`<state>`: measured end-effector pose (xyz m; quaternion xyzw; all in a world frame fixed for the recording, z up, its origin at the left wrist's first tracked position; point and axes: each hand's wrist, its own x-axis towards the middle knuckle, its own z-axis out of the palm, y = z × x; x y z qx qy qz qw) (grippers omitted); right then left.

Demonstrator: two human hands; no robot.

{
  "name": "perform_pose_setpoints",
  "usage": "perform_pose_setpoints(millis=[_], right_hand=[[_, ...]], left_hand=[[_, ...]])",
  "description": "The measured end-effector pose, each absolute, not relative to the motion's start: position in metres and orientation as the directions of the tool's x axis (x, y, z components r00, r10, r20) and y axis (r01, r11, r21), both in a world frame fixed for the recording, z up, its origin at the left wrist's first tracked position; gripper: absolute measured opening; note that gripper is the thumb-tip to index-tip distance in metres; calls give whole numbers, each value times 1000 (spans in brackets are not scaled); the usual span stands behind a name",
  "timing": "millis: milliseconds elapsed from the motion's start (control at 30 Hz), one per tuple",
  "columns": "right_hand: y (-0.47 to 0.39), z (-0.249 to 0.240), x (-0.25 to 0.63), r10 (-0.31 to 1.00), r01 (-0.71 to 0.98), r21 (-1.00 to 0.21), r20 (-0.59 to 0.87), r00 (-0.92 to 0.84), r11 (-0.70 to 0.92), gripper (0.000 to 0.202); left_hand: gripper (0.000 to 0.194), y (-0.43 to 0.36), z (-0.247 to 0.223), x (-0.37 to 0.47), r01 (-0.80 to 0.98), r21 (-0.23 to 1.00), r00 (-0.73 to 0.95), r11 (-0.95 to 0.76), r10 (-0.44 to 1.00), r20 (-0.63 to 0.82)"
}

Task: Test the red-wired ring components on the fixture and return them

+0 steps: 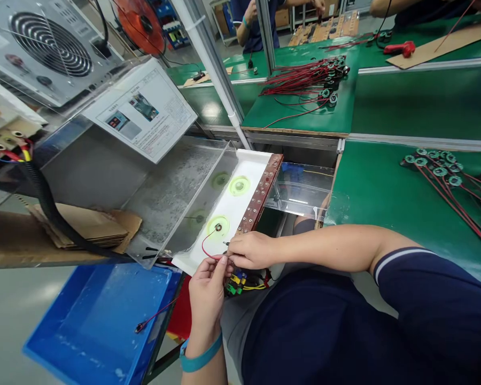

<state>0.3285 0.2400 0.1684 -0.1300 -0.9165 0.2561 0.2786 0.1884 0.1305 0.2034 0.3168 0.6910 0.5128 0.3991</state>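
My left hand [209, 283], with a blue wristband, is closed in a pinch on a thin red wire [206, 250]. The wire curves up to a small round connector [218, 228] seated in a yellow-green ring [224, 223] on a white plate. My right hand [251, 250] meets the left fingertips, its fingers pinched at the wire's end; they hide the exact grip. A short dark tip [226, 244] pokes out beside the right fingers. Along the plate's right side runs a brown terminal strip [260, 195] with rows of metal contacts. A second ring [239, 185] lies farther up the plate.
A clear acrylic guard [200, 198] stands left of the plate. At lower left is a blue bin [92, 321] with one wired connector [139, 327]. More wired connectors [440, 171] lie on the green table at right. A co-worker [254, 24] is across the bench.
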Motion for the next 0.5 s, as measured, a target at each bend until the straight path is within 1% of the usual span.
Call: perform_pose_setpoints(millis=[100,300,367,433,500], right_hand=[[240,168,329,367,66,-581,419,-830,811,16],[242,165,328,300,61,-541,365,-881,839,20],[246,164,329,320,93,-531,353,-879,842,20],[253,162,329,366,140,-530,349,-862,836,19],[262,161,330,417,183,-539,351,-839,822,20]], left_hand=[[39,126,207,186,158,947,-469,279,865,-177],[36,114,205,180,343,892,-472,296,875,-109],[31,110,201,176,476,835,-448,275,893,-38],[26,107,196,172,614,764,-384,196,920,73],[24,104,192,168,698,705,-324,123,933,157]])
